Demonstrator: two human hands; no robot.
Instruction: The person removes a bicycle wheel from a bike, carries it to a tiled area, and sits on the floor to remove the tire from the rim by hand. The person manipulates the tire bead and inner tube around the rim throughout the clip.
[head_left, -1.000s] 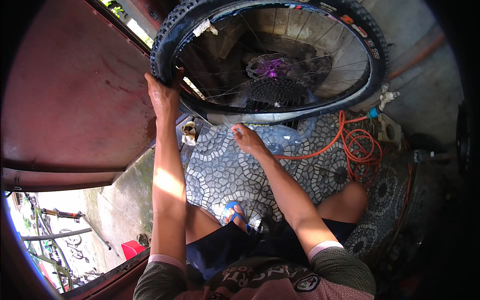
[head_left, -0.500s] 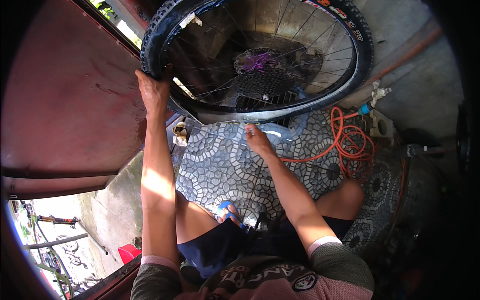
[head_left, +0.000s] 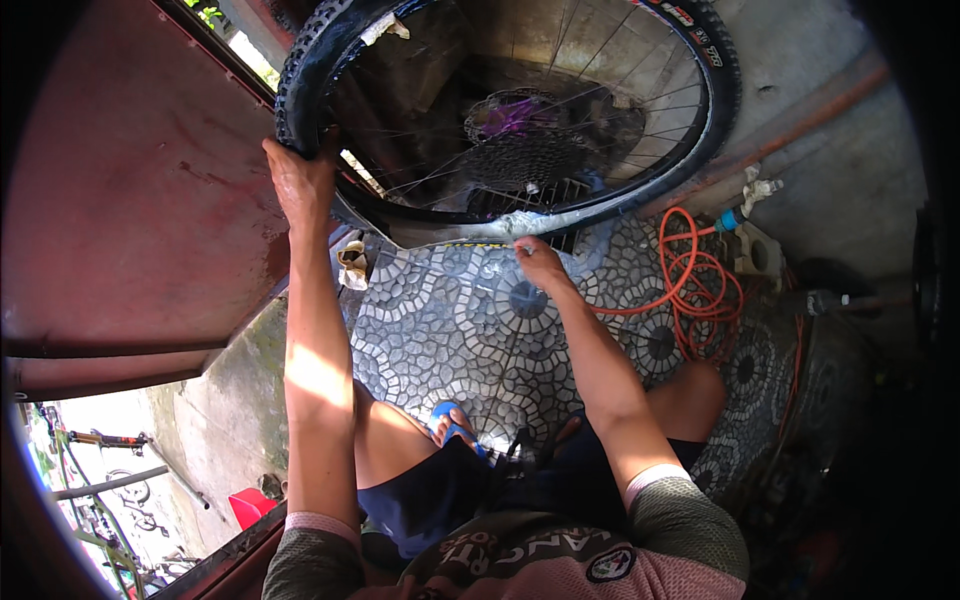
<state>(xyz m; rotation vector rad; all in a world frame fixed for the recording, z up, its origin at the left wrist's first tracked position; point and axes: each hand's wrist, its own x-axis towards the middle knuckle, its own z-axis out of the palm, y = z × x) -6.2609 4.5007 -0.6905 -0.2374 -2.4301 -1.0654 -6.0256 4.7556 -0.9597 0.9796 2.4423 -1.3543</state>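
Observation:
A bicycle wheel with a black knobby tire (head_left: 722, 95) is tilted in front of me. Its sprocket cassette (head_left: 525, 165) and a purple hub (head_left: 512, 117) sit at the centre. My left hand (head_left: 303, 188) is wrapped round the tire at the wheel's left side. At the near edge, the tire's side hangs away from the rim, leaving a gap. My right hand (head_left: 541, 263) is closed at that loose edge, fingertips pinching the tire. Just above it, whitish, wet-looking stuff (head_left: 527, 222) coats the tire's inside. A crumpled pale scrap (head_left: 385, 29) clings to the wheel's upper left.
An orange hose (head_left: 682, 290) lies coiled at right, beside a blue connector (head_left: 731, 218) and a concrete block (head_left: 758, 252). Under the wheel is a drain grate (head_left: 570, 192). A dark red metal panel (head_left: 140, 190) stands at left. A crumpled pale object (head_left: 352, 265) rests near the wheel.
My right hand has slid a little to the right and up along the tire's near edge. More whitish stuff shows above it. The wheel has shifted slightly to the left and up.

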